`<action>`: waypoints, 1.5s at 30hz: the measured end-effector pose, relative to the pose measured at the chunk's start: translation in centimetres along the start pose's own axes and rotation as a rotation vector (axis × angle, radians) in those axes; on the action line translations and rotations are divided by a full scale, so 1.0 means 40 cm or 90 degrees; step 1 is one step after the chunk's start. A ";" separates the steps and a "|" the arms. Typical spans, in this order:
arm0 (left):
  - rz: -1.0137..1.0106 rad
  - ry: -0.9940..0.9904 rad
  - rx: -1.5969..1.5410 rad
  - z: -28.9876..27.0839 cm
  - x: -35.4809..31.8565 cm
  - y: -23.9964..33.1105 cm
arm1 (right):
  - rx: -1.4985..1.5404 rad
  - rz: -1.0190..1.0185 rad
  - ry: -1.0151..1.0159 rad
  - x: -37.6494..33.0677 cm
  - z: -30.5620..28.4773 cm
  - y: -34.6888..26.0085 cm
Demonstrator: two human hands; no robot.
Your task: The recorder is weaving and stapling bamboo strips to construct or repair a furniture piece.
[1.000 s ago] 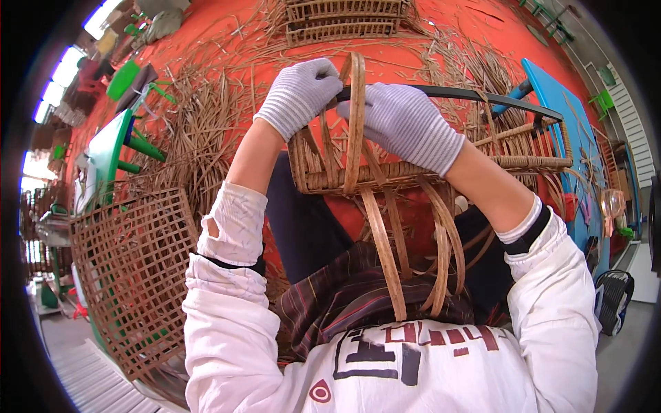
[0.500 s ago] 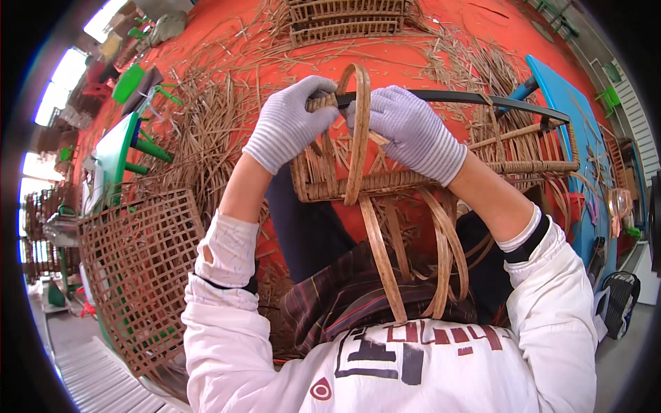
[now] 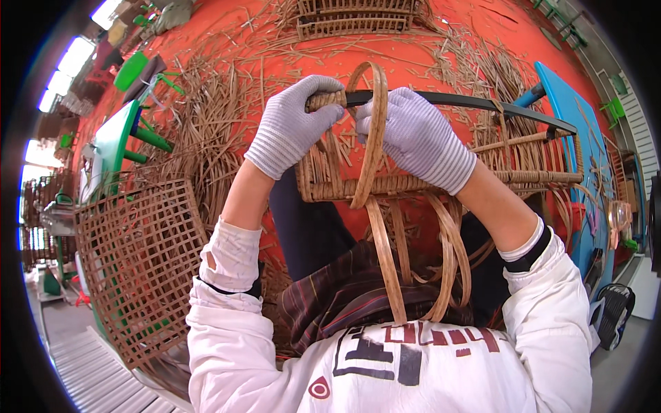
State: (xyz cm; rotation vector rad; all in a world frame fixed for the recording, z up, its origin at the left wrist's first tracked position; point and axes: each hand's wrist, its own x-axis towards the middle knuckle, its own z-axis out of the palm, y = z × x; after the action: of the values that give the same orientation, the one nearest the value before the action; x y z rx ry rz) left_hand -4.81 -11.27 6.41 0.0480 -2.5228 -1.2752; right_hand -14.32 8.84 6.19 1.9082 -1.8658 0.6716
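A dark frame bar (image 3: 475, 103) runs across the top of a half-wrapped wicker frame, whose lower wrapped rail (image 3: 413, 184) passes below my hands. My left hand (image 3: 289, 127), in a striped pale glove, is closed around the bar's left end, where cane wrapping (image 3: 323, 101) covers it. A flat rattan strip (image 3: 376, 134) arches up from the bar in a tall loop and drops to the lower rail. My right hand (image 3: 420, 141), gloved too, has its fingers curled in a pinch on the strip beside the bar; the fingertips are partly hidden by the loop. Loose strips (image 3: 385, 258) hang onto my lap.
An open-weave lattice panel (image 3: 141, 255) leans at the left near a green table (image 3: 113, 148). Cane offcuts (image 3: 213, 117) cover the red floor. Another wicker piece (image 3: 354, 19) lies at the far side. A blue table (image 3: 582, 144) stands on the right.
The loop has shifted slightly right and tilts more. My right fingers have moved a little right along the bar, uncovering more dark bar beside the wrapping. My left hand keeps its hold.
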 end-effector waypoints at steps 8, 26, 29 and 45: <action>0.006 0.007 -0.054 0.004 -0.010 -0.003 | -0.100 -0.022 -0.053 0.000 0.002 -0.002; -0.001 0.039 -0.053 0.016 0.002 -0.011 | -0.068 0.018 -0.128 0.002 -0.010 0.009; -0.004 0.041 -0.060 0.017 0.001 -0.013 | -0.027 0.037 -0.004 -0.021 -0.032 0.003; -0.023 0.124 0.092 0.094 -0.121 0.148 | 0.087 0.223 0.180 -0.110 -0.071 -0.089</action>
State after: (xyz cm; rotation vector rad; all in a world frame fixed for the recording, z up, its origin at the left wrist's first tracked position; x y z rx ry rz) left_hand -0.67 -3.93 7.75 0.2398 -2.4503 -1.0445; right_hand -10.95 14.22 6.10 1.4750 -2.0236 1.1399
